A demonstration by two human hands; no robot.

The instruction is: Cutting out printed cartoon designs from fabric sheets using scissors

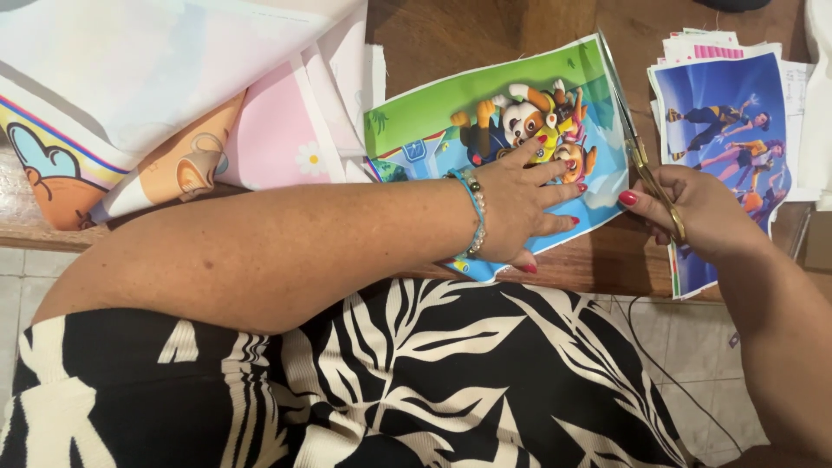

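1. We see one printed fabric panel (451, 117) with cartoon dogs on a green and blue ground, lying flat on the wooden table (485, 30) near its front edge.
2. Our left hand (520, 199) lies open and flat on that panel, fingers spread, pressing it down; a beaded bracelet (474, 212) circles the wrist.
3. Our right hand (698, 212) is closed around the gold handles of one pair of scissors (633, 139), whose blades run along the panel's right edge.
4. Just right of the scissors sits a stack of printed panels (728, 95); the top one shows figures on blue, and we cannot count the sheets beneath.
5. At the far left lies a heap of larger printed cloth (173, 95) in white, pink and orange; several layers overlap, their number unclear.
6. The table is brown wood; below its edge we see pale floor tiles (685, 347) and one thin dark cord (663, 368).
7. A black-and-white leaf-patterned garment (390, 381) fills the foreground.
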